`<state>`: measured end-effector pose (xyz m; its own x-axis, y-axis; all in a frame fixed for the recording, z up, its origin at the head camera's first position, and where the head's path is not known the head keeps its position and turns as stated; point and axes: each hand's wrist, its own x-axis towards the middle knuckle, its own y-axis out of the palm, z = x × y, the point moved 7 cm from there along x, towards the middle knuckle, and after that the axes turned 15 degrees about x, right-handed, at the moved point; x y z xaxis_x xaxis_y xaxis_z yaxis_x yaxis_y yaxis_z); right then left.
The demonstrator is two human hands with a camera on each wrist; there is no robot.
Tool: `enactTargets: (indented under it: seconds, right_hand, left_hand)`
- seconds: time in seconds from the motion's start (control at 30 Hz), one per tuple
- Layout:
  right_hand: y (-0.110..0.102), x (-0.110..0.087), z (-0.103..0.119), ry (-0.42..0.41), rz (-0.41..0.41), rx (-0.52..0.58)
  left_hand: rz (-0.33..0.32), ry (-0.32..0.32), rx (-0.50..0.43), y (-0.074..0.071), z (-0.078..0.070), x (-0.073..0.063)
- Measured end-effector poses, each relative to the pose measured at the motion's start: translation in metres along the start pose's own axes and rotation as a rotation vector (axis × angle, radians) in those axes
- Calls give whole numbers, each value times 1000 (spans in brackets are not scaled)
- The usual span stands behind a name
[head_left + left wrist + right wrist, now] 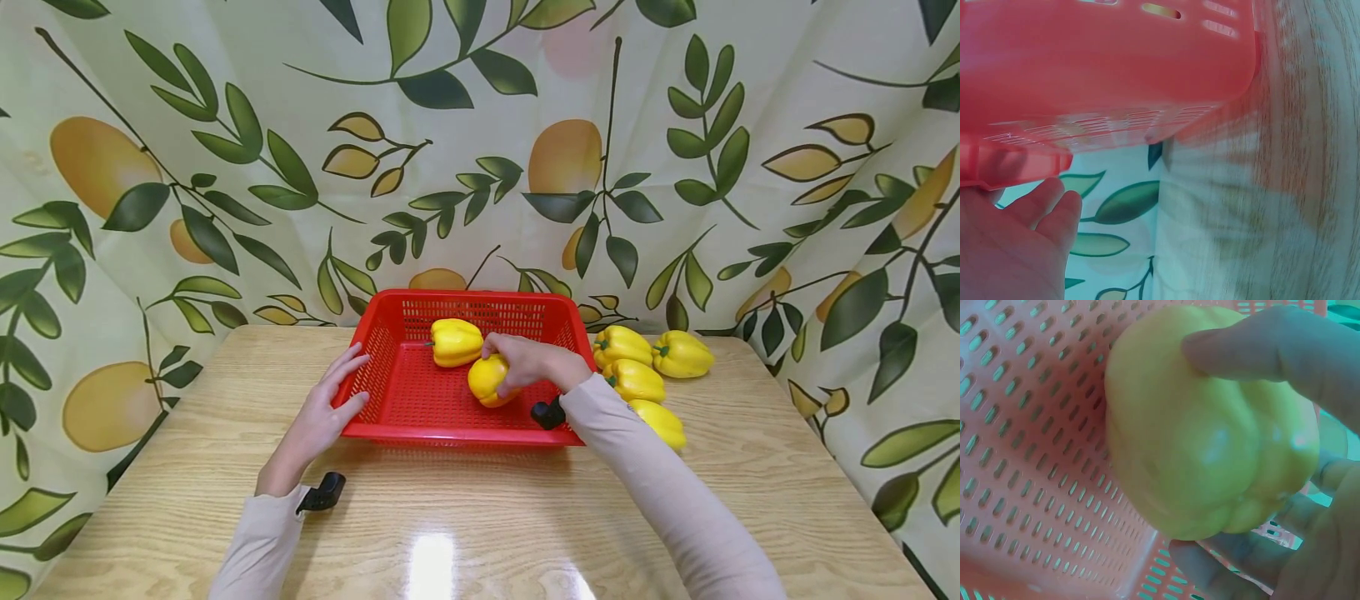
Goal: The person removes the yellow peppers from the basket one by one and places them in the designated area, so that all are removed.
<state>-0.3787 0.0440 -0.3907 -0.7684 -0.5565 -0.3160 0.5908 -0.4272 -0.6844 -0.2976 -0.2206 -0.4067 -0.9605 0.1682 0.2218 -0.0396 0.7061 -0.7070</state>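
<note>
Yellow pepper (pixel 484 385): inside the red basket (pixel 457 434), slightly right of centre; contact with the bottom cannot be determined. Right hand (pixel 523 358): grip closed round this pepper, thumb on 1 side, fingers opposite. A 2nd pepper (pixel 457 342) lies in the basket, farther back and left. Left hand (pixel 321 417): at the basket's left rim, grip loose, fingers extended. Basket rests on the wood-grain surface (pixel 360 533); 4 more peppers (pixel 684 354) lie to its right. Leaf-patterned cloth (pixel 480 125) hangs behind.
</note>
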Motion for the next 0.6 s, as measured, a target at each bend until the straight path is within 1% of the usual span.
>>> enactTargets:
  seconds: [0.1, 0.33, 0.6]
  right_hand:
    - [1, 0, -3, 22, 12, -31]
    - [8, -1, -13, 118, 90, -59]
    - [7, -2, -19, 141, 74, -40]
  left_hand:
    - [-8, 8, 2, 0, 0, 0]
    - [-6, 4, 10, 0, 0, 0]
    - [0, -3, 9, 0, 0, 0]
